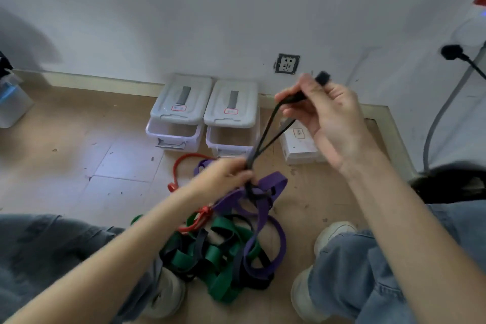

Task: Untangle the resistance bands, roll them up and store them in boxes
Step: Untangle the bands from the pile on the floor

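On the floor, between the feet:
Pile: green band [223, 258], purple band [263, 234], red band [184, 163] and dark bands, tangled, below both hands.
Right hand [326, 116]: raised; fingers [289, 98] clamped on the top of the black band [265, 134].
Left hand [223, 175]: fingers pinched on the same band lower down, just above its knot with the purple band.
Boxes [228, 139]: two clear, lids [181, 100] resting on top, beyond the fingers by the wall [184, 21].

Tangled purple [265, 187], green [223, 258], red [184, 163], black bands [265, 134] on floor; boxes [231, 123] apparently open behind.
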{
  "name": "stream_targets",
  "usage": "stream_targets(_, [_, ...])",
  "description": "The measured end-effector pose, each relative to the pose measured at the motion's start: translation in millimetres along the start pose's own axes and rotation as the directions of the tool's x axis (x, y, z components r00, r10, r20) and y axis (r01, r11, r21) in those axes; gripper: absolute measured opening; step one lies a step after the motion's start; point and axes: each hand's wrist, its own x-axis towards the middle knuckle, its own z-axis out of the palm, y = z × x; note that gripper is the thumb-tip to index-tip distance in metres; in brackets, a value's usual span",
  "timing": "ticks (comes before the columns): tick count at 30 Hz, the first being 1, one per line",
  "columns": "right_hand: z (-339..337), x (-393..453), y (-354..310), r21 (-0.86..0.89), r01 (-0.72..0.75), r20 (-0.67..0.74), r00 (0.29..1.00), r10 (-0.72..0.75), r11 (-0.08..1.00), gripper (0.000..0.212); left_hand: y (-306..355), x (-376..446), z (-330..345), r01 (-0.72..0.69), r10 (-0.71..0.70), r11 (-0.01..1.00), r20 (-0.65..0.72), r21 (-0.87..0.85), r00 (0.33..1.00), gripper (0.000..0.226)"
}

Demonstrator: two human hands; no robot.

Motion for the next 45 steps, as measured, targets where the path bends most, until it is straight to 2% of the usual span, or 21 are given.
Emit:
stream_targets(2, [-15, 5, 0, 0.004, -0.067, -0.072, 0.995, 0.067, 0.998, 0.020, 22, 1, -25, -0.029, 0.017, 0.994, -0.108, -0.107, 0.994, 0.014])
stream_targets(4, [-27, 4, 3, -0.223, -0.202, 0.105, 0.968, 0.229, 0.954, 0.048, 56, -2, -48, -0.168, 0.132, 0.964, -0.180, -0.205, 0.975, 0.012])
stream_targets(5, [-26, 2, 9, -0.418, -0.215, 0.241, 0.910, 0.337, 0.882, 0.060, 72, -4, -55, -0.248, 0.196, 0.939, -0.219, -0.238, 0.956, 0.012])
stream_targets(7, [-10, -6, 23, -0.724, -0.040, 0.412, 0.776, 0.478, 0.688, 0.054, 90, -6, -61, -0.343, 0.242, 0.871, -0.299, -0.352, 0.923, 0.015])
stream_targets(9, [3, -9, 41, -0.814, 0.145, 0.408, 0.831, 0.377, 0.562, 0.029, 94, -6, -63, -0.299, 0.153, 0.822, -0.318, -0.484, 0.936, 0.020])
stream_targets(10, [7, -9, 45, -0.810, 0.140, 0.357, 0.889, 0.288, 0.570, 0.022, 90, -6, -63, -0.246, 0.096, 0.811, -0.294, -0.532, 0.951, 0.022])
stream_targets(12, [6, -6, 45, -0.679, -0.013, 0.200, 0.959, 0.202, 0.734, 0.013, 70, -7, -63, -0.106, 0.015, 0.857, -0.182, -0.505, 0.983, 0.039])
stream_targets(15, [3, -4, 30, -0.265, -0.165, 0.103, 0.975, 0.198, 0.950, 0.013, 40, -13, -41, 0.077, -0.063, 0.988, 0.103, -0.131, 0.993, 0.067])
stream_targets(16, [2, -4, 24, -0.161, -0.175, 0.096, 0.977, 0.191, 0.971, 0.016, 36, -14, -29, 0.089, -0.071, 0.989, 0.138, -0.122, 0.988, 0.068])
stream_targets(18, [4, -3, 15, -0.033, -0.177, 0.084, 0.980, 0.179, 0.984, 0.018, 33, -10, -10, -0.002, 0.007, 0.993, 0.038, -0.116, 0.999, 0.063])
stream_targets(22, [-6, 0, 2, -0.241, -0.197, -0.003, 0.979, 0.203, 0.950, 0.016, 41, -3, -15, -0.071, 0.111, 0.984, -0.252, 0.162, 0.961, 0.055])
stream_targets(24, [-12, -2, 0, -0.317, -0.241, 0.020, 0.965, 0.260, 0.917, 0.016, 39, -1, -27, -0.037, 0.061, 0.992, -0.193, 0.125, 0.979, 0.054])
stream_targets(27, [-7, -7, 4, -0.195, -0.286, 0.089, 0.947, 0.307, 0.938, 0.003, 38, -3, -26, -0.001, -0.003, 0.998, 0.060, 0.070, 0.998, 0.053])
stream_targets(31, [1, -7, 7, -0.157, -0.264, 0.134, 0.949, 0.285, 0.952, 0.007, 42, -2, -17, -0.120, 0.133, 0.990, -0.194, 0.077, 0.972, 0.011])
stream_targets(35, [-18, 1, 11, -0.289, -0.241, -0.029, 0.970, 0.243, 0.927, 0.010, 61, -7, -51, -0.180, 0.146, 0.972, -0.214, -0.153, 0.966, 0.007])
stream_targets(37, [-33, 6, 23, -0.480, -0.227, -0.233, 0.964, 0.126, 0.848, 0.018, 72, -12, -69, -0.300, 0.226, 0.920, -0.287, -0.251, 0.931, 0.004])
stream_targets(39, [-44, 11, 36, -0.693, -0.259, -0.344, 0.939, 0.006, 0.673, 0.024, 76, -13, -79, -0.376, 0.217, 0.806, -0.363, -0.458, 0.906, 0.012])
stream_targets(41, [-44, 11, 47, -0.836, -0.325, -0.292, 0.946, 0.142, 0.442, 0.021, 71, -13, -74, -0.299, 0.158, 0.800, -0.299, -0.519, 0.941, 0.018])
stream_targets(43, [-42, 4, 53, -0.954, -0.271, -0.219, 0.922, 0.319, 0.129, 0.034, 65, -13, -58, -0.156, 0.105, 0.947, -0.187, -0.282, 0.977, 0.032])
stream_targets(44, [-40, 2, 52, -0.983, -0.172, -0.135, 0.921, 0.365, 0.071, 0.052, 64, -12, -51, -0.131, 0.101, 0.970, -0.152, -0.204, 0.983, 0.038])
stream_targets(45, [-38, 2, 50, -0.988, -0.054, 0.010, 0.913, 0.407, 0.146, 0.065, 67, -11, -48, -0.144, 0.120, 0.970, -0.134, -0.194, 0.984, 0.041])
